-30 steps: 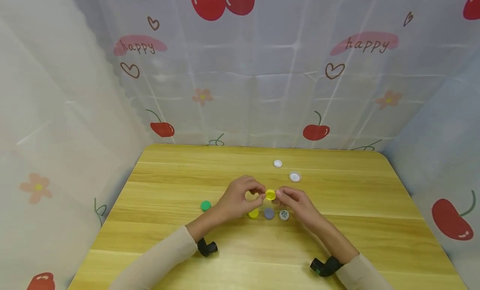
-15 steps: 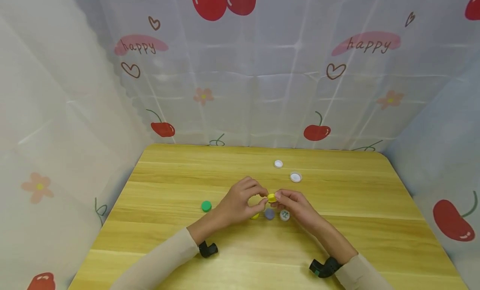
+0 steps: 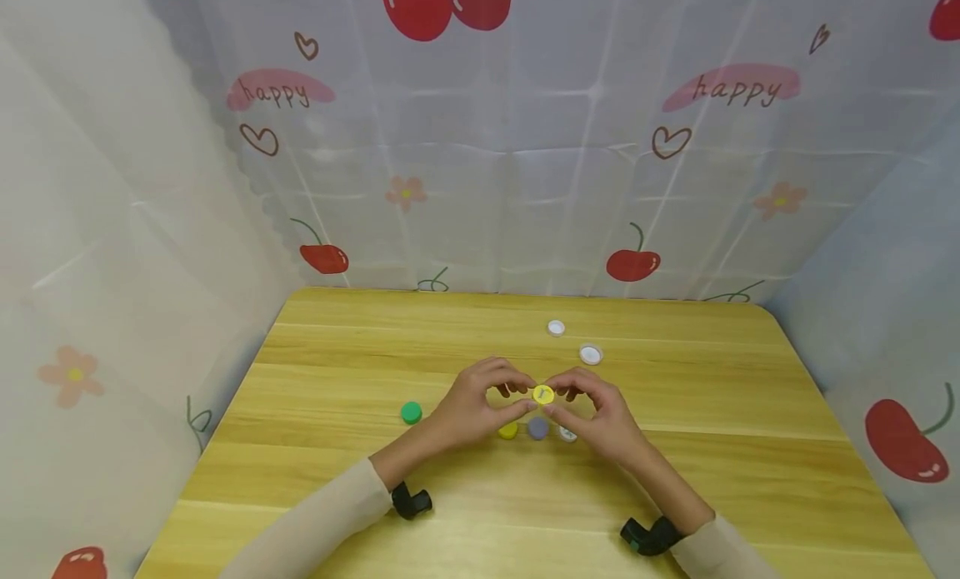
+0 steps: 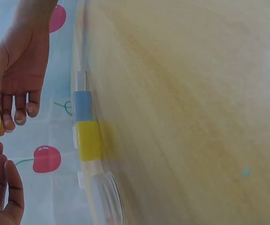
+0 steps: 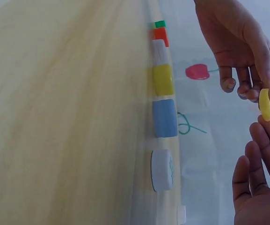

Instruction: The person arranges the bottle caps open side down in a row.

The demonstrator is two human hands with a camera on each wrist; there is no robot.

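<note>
A yellow bottle cap (image 3: 543,394) is held above the table between both hands, its flat top with a small dark mark facing the head camera. My left hand (image 3: 476,402) pinches it from the left with thumb and fingertips. On the other side my right hand (image 3: 603,408) pinches its rim. Both wrist views show the cap (image 5: 266,104) edge-on between the two hands. Below the hands lie a second yellow cap (image 3: 508,430), a bluish-purple cap (image 3: 538,428) and a white cap with a green print (image 5: 163,170), partly covered by my right hand in the head view.
A green cap (image 3: 411,412) lies left of my left forearm. Two white caps (image 3: 556,327) (image 3: 591,354) lie hollow side up farther back. An orange-red cap (image 5: 161,36) and another white one (image 5: 159,51) show in the right wrist view. Cherry-printed curtains surround the wooden table (image 3: 360,337).
The held yellow cap has turned over: its hollow side faced the head camera, then its edge, now its marked top. The right hand's fingers have shifted around it.
</note>
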